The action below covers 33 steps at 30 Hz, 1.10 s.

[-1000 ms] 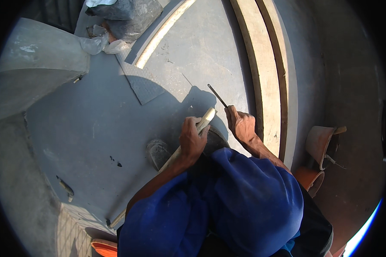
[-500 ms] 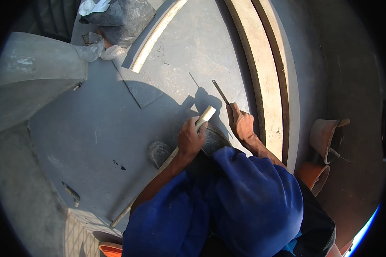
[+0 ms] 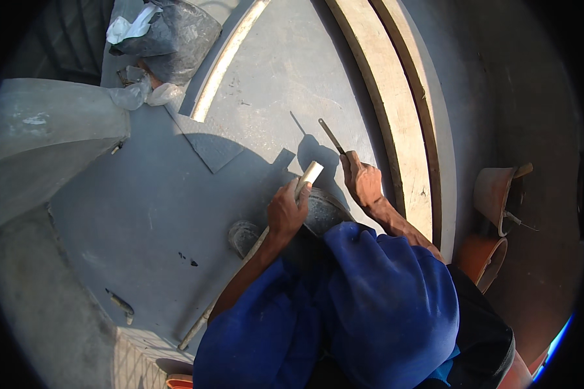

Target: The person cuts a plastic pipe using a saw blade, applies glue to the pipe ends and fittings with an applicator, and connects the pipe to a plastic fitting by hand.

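My left hand point(image 3: 287, 209) grips a long pale strip point(image 3: 311, 172); its upper end rises past my fingers and its lower part runs down to the lower left. To its right, my right hand point(image 3: 363, 178) is closed on a thin, narrow dark blade point(image 3: 329, 135) with a small hole at its tip, which points up and left, apart from the strip. Both hands are above my shoes point(image 3: 243, 238) and blue-clothed knees point(image 3: 383, 298). The blade and my hands cast shadows on the grey floor.
Two long wooden beams point(image 3: 399, 149) lie at my right, a pale strip point(image 3: 224, 68) farther ahead. Dark and clear bags point(image 3: 182, 39) lie upper left beside a flat board point(image 3: 211, 146). Two buckets point(image 3: 490, 198) lie by the right wall; a concrete ledge point(image 3: 52, 123) juts from the left.
The blade and my right hand have moved slightly up. My left hand stays on the strip, nearly still. The surroundings sit lower on the left as the view has turned slightly.
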Available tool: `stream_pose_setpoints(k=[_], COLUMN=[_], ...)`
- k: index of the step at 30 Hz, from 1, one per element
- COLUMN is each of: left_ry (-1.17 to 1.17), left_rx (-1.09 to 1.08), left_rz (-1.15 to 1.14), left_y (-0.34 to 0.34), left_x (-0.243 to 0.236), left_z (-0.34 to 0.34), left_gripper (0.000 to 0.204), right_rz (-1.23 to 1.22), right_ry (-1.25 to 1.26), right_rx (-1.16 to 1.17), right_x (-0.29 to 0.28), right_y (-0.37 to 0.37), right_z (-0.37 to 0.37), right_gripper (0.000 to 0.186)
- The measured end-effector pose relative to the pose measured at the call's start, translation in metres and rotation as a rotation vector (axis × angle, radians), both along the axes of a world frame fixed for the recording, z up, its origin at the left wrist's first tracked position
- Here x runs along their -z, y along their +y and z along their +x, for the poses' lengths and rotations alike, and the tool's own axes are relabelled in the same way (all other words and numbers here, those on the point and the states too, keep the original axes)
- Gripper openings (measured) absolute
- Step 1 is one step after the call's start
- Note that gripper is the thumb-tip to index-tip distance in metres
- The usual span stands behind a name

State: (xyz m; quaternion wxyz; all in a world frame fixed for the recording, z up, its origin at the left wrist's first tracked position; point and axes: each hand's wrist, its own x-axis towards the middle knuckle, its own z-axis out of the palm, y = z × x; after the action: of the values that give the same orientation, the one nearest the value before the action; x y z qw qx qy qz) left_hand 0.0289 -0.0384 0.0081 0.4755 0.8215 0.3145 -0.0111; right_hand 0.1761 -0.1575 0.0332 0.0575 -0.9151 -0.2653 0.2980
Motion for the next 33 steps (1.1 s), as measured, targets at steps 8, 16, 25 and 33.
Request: stream_pose_setpoints(k=[8,16,25,33], left_ry=[0.038,0.028,0.016,0.028], left_rx=[0.027,0.083,0.037,0.045], left_rz=[-0.166,-0.354,-0.352,-0.296], left_y=[0.007,0.016,0.017,0.015], left_x=[0.008,0.019,0.014,0.021], left_z=[0.004,0.002,0.005,0.002], left_gripper=[0.038,0.038,0.039,0.039], right_rz=[0.220,0.335,0.370,0.192], right_ry=[-0.238,-0.239,-0.141,-0.064], right_rx=[-0.105,-0.085,-0.257,-0.468], right_x=[0.027,0.032,0.040,0.046], right_y=[-0.017,-0.014,-0.015,-0.021], right_z=[-0.003,-0.011,-0.041,-0.038], right_gripper=[0.020,0.017,0.017,0.033])
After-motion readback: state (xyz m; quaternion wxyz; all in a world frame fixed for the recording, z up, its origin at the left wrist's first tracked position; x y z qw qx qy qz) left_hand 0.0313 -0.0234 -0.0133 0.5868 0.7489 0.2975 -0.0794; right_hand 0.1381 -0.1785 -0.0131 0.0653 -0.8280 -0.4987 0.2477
